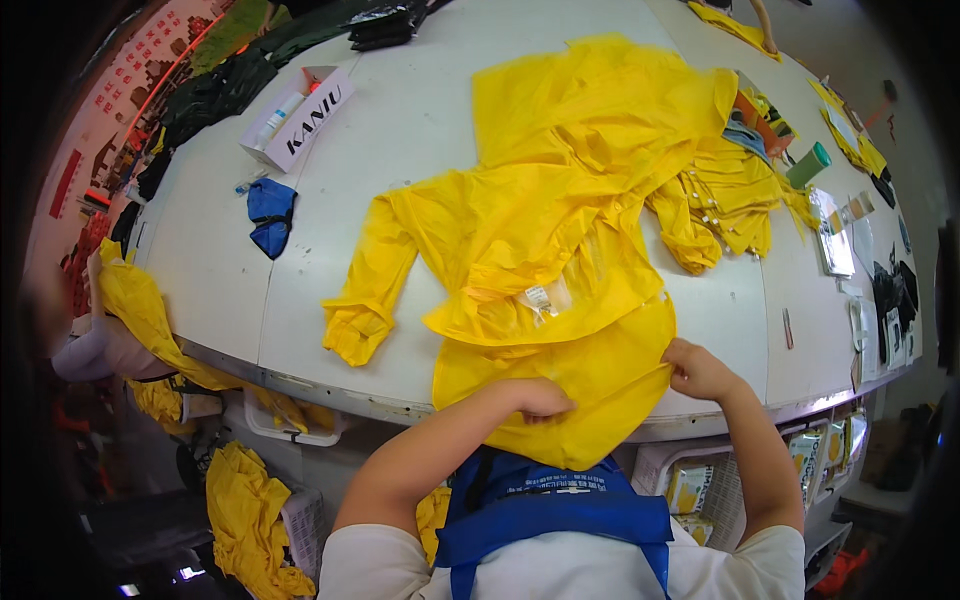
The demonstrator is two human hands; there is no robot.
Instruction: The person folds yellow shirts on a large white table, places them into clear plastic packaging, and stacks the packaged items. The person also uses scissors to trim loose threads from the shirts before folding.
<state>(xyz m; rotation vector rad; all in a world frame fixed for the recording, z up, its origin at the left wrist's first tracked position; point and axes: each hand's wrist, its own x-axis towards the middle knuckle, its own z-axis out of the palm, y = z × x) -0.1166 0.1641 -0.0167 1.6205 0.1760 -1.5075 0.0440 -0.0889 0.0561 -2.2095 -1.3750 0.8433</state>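
Yellow raincoat (565, 230) lies spread on white table (310, 240), bottom flap draping over table's near edge. Right hand (702, 372) pinches the raincoat's border just inside that edge; left hand (545, 398) curls over the flap near it, can't tell if gripping. Blue cloth (270, 218) on table's left part, white box (297, 122) farther back, green cylinder (808, 164) on table's right.

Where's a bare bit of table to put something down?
The white table is bare between the white box and the yellow jacket. More room lies between the right hand and the thin tool. It's crowded around the green cylinder, and the jacket fills the middle.
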